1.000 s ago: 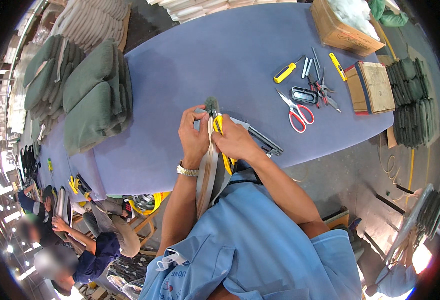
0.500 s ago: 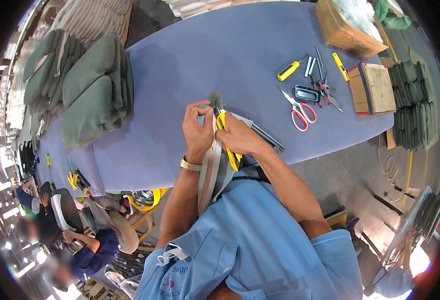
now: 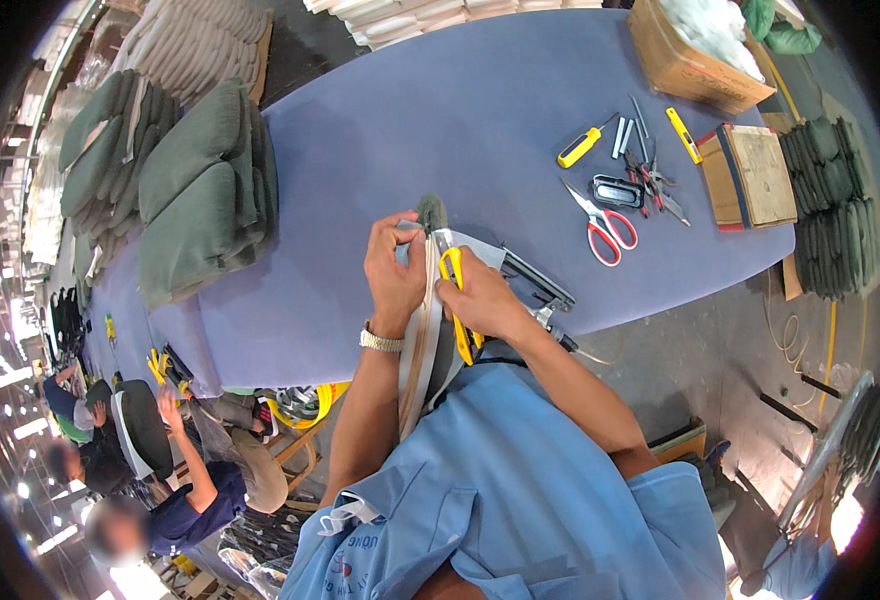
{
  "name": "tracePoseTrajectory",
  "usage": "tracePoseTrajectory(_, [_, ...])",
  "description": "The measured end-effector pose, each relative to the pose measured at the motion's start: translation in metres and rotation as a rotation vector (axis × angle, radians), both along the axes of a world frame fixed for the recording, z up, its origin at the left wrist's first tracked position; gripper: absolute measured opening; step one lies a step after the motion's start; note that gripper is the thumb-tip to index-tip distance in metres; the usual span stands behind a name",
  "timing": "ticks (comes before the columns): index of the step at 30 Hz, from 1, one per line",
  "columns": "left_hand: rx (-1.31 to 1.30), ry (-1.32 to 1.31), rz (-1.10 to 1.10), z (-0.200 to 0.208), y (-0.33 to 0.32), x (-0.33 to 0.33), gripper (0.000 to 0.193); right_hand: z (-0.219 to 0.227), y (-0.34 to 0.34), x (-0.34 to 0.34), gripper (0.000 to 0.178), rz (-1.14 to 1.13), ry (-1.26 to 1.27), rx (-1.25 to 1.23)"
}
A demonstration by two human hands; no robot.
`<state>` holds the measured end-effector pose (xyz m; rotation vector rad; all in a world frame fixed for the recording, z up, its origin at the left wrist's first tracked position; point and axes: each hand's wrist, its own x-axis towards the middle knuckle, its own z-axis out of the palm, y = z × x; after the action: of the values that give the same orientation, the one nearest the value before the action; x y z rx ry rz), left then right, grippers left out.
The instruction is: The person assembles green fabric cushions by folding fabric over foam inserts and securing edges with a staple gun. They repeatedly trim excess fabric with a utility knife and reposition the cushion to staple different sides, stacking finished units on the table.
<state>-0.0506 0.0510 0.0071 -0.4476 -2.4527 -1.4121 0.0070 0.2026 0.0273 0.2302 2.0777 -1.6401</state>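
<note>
Two bare hands work close together near the table's (image 3: pixel 380 120) front edge: the left hand (image 3: pixel 397 280) pinches a pale strip (image 3: pixel 416 365) just below its fuzzy green end, while the right hand (image 3: pixel 485 298) is closed around yellow-handled scissors (image 3: pixel 454 262), their blades up against the strip. From the fingers the strip runs down past the left wrist's metal band (image 3: pixel 381 341) to the blue shirt (image 3: pixel 520 450). Just beside the right hand lies a black-and-silver tool (image 3: pixel 540 279), partly hidden by the hand and forearm, so its kind is hard to tell. Farther right on the table, well apart from the hands, red-handled scissors (image 3: pixel 611 240) lie beside a small black case (image 3: pixel 618 191), with red-handled pliers (image 3: pixel 650 185) crowded against it and a yellow screwdriver (image 3: pixel 580 149), a yellow cutter (image 3: pixel 683 134) and thin metal rods (image 3: pixel 622 138) near. Beyond these, a carton (image 3: pixel 675 65) of white stuffing (image 3: pixel 712 38) and a smaller brown box (image 3: pixel 752 180) take up the right end. Dark green cushions (image 3: pixel 195 215) are piled high on the left, and past them, at lower left, co-workers (image 3: pixel 200 500) handle a dark, pale-edged piece (image 3: pixel 145 430).
</note>
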Motion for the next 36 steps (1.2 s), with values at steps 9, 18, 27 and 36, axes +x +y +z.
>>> tracePoseTrajectory(9, [-0.127, 0.056, -0.085, 0.016, -0.004, 0.011, 0.01, 0.017, 0.011, -0.004, 0.044, -0.054, 0.101, -0.017])
tracePoseTrajectory(18, [0.041, -0.04, -0.041, 0.003, -0.004, 0.009, 0.009, 0.01, 0.01, -0.011, 0.048, 0.044, 0.096, 0.025])
tracePoseTrajectory(27, [0.079, -0.069, -0.038, 0.003, -0.003, 0.009, 0.008, 0.013, 0.008, -0.015, 0.055, 0.089, 0.05, 0.078])
tracePoseTrajectory(36, [0.055, -0.064, -0.033, 0.001, -0.004, 0.007, 0.008, 0.012, 0.005, -0.015, 0.053, 0.098, 0.025, 0.082])
